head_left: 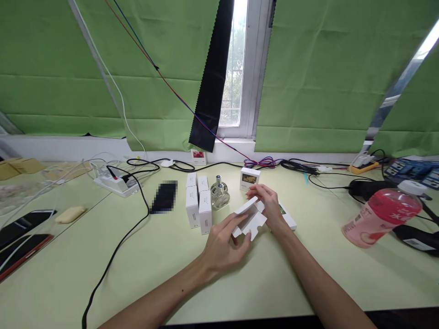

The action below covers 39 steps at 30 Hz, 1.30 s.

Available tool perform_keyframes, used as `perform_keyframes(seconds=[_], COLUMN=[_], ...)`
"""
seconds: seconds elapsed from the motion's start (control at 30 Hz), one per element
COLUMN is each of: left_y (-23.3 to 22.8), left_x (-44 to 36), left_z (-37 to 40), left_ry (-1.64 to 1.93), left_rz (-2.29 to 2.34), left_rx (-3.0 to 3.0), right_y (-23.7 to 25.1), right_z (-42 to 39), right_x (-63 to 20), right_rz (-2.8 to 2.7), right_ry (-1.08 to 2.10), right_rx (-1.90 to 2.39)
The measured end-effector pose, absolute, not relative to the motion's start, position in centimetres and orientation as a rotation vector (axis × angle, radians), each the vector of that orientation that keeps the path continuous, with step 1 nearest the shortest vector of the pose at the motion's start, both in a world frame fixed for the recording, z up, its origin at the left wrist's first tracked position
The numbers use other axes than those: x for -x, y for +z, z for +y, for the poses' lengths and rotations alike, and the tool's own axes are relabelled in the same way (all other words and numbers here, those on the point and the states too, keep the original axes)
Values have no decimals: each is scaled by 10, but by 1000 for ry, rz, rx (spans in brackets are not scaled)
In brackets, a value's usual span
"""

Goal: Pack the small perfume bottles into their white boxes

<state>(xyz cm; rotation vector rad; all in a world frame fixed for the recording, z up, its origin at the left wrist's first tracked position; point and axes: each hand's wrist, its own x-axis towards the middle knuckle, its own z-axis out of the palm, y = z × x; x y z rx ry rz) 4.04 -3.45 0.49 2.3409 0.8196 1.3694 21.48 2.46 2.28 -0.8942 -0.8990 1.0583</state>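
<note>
One open white carton (253, 225), above the surface (154, 256), is pinched by the left hand (222, 246); the right hand (269, 204) curls at its edge — grip unclear. Leftward — two glass bottles (220, 199), four upright boxes (205, 212).

Workroom or office: a shared-looking long worktable by a window.
The pale tabletop (291, 283) runs beneath both hands, with a seam well to the left of the left hand (224, 246). Beyond the right hand (269, 208), green blinds (315, 68) hang either side of a narrow window (230, 98), and a coil of red and blue wire (260, 162) lies along the back edge. Far left of the left hand sit a power strip (116, 183) and phones (29, 226); far right of the right hand, a drink bottle (380, 217) and a yellow-edged device (368, 167). Whether office or workshop cannot be told.
</note>
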Motion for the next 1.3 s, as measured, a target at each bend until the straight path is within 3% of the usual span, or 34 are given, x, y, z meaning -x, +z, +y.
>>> perform_keyframes(seconds=[0.27,0.73,1.3], left_y=[7,9,7], left_x=[-42,-43,-44], left_z=[-41,-43,-45], left_ry=[1288,1316,1345], left_rz=[891,786,810], left_rx=[-2503,-2592,-2583], right_y=[28,65,55], right_z=[33,77,95], right_x=[-228,-187,-176], right_rz=[-1180,-1877,-2017], right_ry=[764,663,1040], right_rx=[976,1233,1031])
